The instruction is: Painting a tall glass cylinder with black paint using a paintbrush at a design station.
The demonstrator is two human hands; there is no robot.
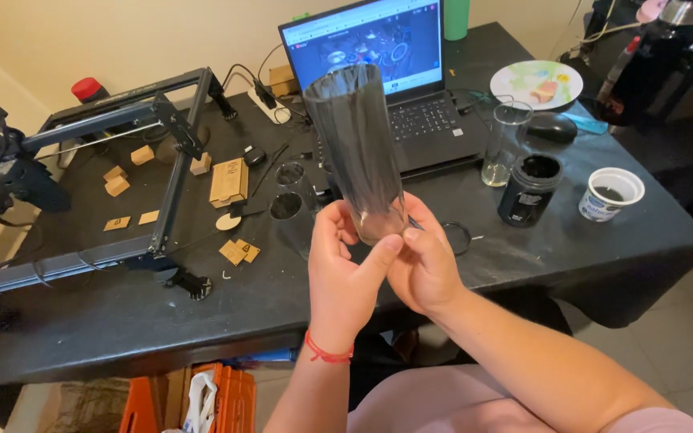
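Note:
My left hand (342, 269) and my right hand (425, 265) both grip the base of a tall glass (354, 148) whose outside is coated dark grey. The glass is raised above the black table (282, 297), tilted away from me with its open mouth toward the laptop (395, 72). My left thumb lies across the clear bottom of the glass. A red string bracelet circles my left wrist.
A metal frame machine (114, 176) with wooden pieces lies at left. A clear empty glass (507, 144), black paint jar (529, 188), white cup (611, 194), computer mouse (551, 127) and plate (536, 83) stand at right. Orange crate (202, 397) sits below the table edge.

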